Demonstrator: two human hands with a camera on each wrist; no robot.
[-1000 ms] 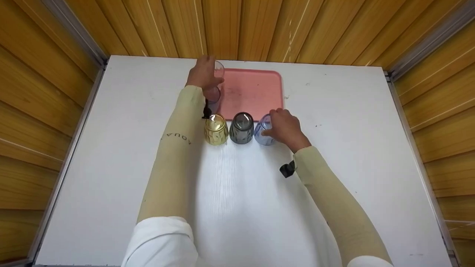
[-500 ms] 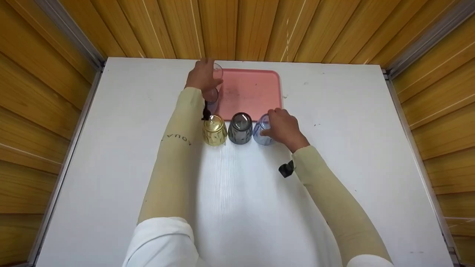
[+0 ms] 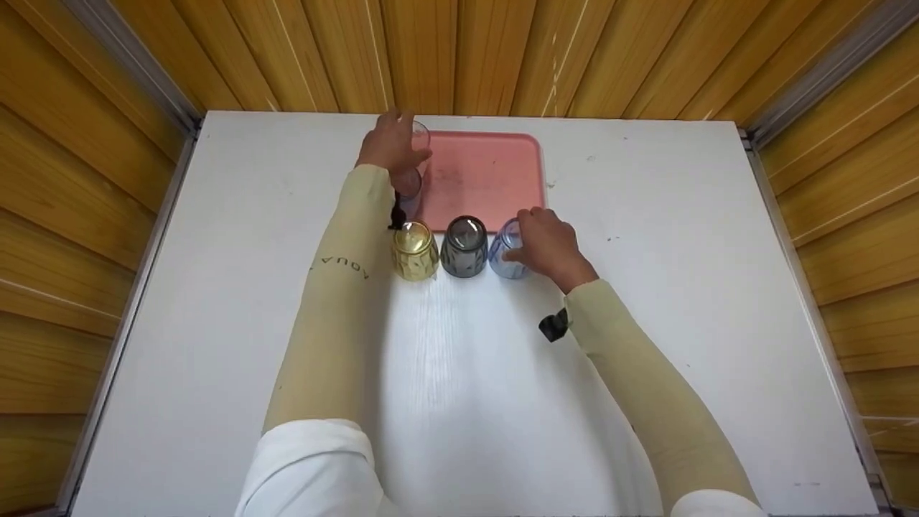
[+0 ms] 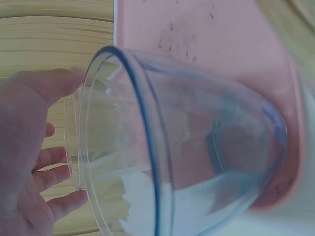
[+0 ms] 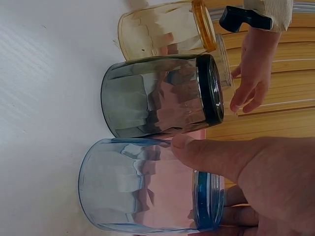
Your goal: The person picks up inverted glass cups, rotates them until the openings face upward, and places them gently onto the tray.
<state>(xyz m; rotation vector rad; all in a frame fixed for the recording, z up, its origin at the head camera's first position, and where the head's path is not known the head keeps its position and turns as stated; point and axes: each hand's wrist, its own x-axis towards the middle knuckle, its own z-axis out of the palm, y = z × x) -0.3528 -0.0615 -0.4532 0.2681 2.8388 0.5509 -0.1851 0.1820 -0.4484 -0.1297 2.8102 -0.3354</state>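
1. The clear glass (image 3: 422, 136) is being gripped near its rim by the left hand (image 3: 391, 146); thumb and fingers are being kept about a glass-mouth apart, curled partway round it. Exact finger contact is being partly hidden.
2. The clear glass is being held upright over the far left corner of the pink tray (image 3: 488, 179); whether its base is being rested on the tray cannot be told.
3. A blue-rimmed glass (image 4: 197, 142) is being supported upright on the tray, just on the near side of the clear glass; in the head view it is being partly covered by the left hand and wrist.
4. The blue glass (image 3: 505, 257) is being grasped by the right hand (image 3: 551, 244), thumb being laid along the near side, fingers being wrapped behind near the raised base. Upside down, mouth being set on the table (image 3: 445, 388), just in front of the tray's near edge.
5. A dark grey glass (image 3: 464, 248) and a yellow glass (image 3: 415, 253), also inverted, are being lined up left of the blue glass, grey in the middle, all close together.
6. Both forearms are being covered by beige sleeves (image 3: 323, 323); a black device (image 3: 554, 325) is being worn at the right wrist.
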